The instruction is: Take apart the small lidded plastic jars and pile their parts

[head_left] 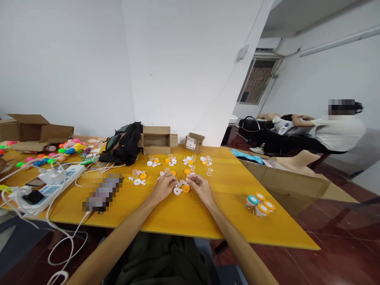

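Observation:
My left hand (164, 186) and my right hand (201, 187) rest on the yellow table (208, 213), fingers curled toward a small pile of white gear-like parts (180, 183) between them. A white disc (177, 191) and an orange disc (186, 189) lie just in front of the fingertips. Each hand seems to pinch tiny parts too small to name. More groups of white and orange pieces with clear little cups (190, 160) are spread in a row behind the hands.
Three small capped jars (260, 205) stand at the right. Open cardboard boxes (156, 139), a black bag (126, 144), power strips with cables (56, 180), coloured balls (69, 148) lie left and back. A person sits at far right.

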`<state>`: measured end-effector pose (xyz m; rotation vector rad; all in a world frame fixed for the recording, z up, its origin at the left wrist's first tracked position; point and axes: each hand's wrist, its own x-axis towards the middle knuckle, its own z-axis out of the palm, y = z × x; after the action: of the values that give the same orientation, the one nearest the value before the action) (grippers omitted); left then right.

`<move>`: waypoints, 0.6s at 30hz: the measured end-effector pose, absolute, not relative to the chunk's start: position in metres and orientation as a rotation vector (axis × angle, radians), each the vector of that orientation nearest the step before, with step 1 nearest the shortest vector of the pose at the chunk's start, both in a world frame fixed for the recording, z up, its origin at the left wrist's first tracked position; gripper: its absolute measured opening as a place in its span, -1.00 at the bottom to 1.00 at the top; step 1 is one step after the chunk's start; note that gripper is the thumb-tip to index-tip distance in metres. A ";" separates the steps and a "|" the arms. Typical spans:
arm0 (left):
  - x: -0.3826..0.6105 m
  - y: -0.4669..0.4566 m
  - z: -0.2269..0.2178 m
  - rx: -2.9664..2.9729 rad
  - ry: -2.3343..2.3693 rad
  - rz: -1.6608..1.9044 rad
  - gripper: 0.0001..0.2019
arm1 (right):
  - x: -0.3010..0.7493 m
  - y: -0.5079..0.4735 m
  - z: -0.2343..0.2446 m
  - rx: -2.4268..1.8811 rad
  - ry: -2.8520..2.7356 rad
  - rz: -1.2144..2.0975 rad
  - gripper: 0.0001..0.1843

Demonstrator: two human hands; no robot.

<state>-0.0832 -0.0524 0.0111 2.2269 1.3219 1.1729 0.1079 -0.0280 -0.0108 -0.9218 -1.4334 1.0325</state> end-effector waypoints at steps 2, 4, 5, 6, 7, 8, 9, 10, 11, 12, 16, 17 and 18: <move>-0.085 -0.052 0.008 2.283 1.347 1.138 -0.82 | 0.107 -0.027 -0.012 -0.932 -1.435 1.020 -0.56; -0.085 -0.051 0.005 2.338 1.370 1.099 -0.79 | 0.107 -0.028 -0.012 -0.937 -1.460 1.010 -0.58; -0.086 -0.051 0.003 2.362 1.383 1.075 -0.78 | 0.108 -0.028 -0.011 -0.938 -1.483 1.003 -0.60; -0.086 -0.050 0.002 2.380 1.399 1.053 -0.78 | 0.108 -0.028 -0.011 -0.940 -1.511 0.993 -0.63; -0.086 -0.050 0.001 2.393 1.413 1.032 -0.77 | 0.108 -0.029 -0.010 -0.944 -1.540 0.982 -0.66; -0.086 -0.049 0.000 2.401 1.421 1.015 -0.77 | 0.109 -0.030 -0.009 -0.950 -1.569 0.969 -0.69; -0.086 -0.049 -0.001 2.407 1.421 1.002 -0.77 | 0.109 -0.031 -0.008 -0.957 -1.598 0.954 -0.72; -0.086 -0.048 -0.001 2.410 1.417 0.996 -0.77 | 0.109 -0.031 -0.007 -0.967 -1.626 0.937 -0.75; -0.086 -0.048 -0.002 2.413 1.412 0.995 -0.77 | 0.109 -0.032 -0.007 -0.978 -1.652 0.919 -0.77; -0.086 -0.048 -0.003 2.416 1.407 0.992 -0.77 | 0.109 -0.033 -0.006 -0.987 -1.678 0.901 -0.79; -0.086 -0.047 -0.005 2.417 1.427 0.982 -0.76 | 0.107 -0.037 -0.004 -0.985 -1.761 0.861 -0.85; -0.087 -0.047 -0.006 2.412 1.430 0.982 -0.76 | 0.107 -0.037 -0.004 -0.982 -1.774 0.861 -0.85; -0.087 -0.047 -0.006 2.404 1.433 0.985 -0.77 | 0.106 -0.038 -0.004 -0.979 -1.782 0.863 -0.86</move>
<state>-0.0867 -0.0467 -0.0059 2.4043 1.4334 0.9851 0.1064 -0.0381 -0.0036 -0.9789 -1.7816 0.8627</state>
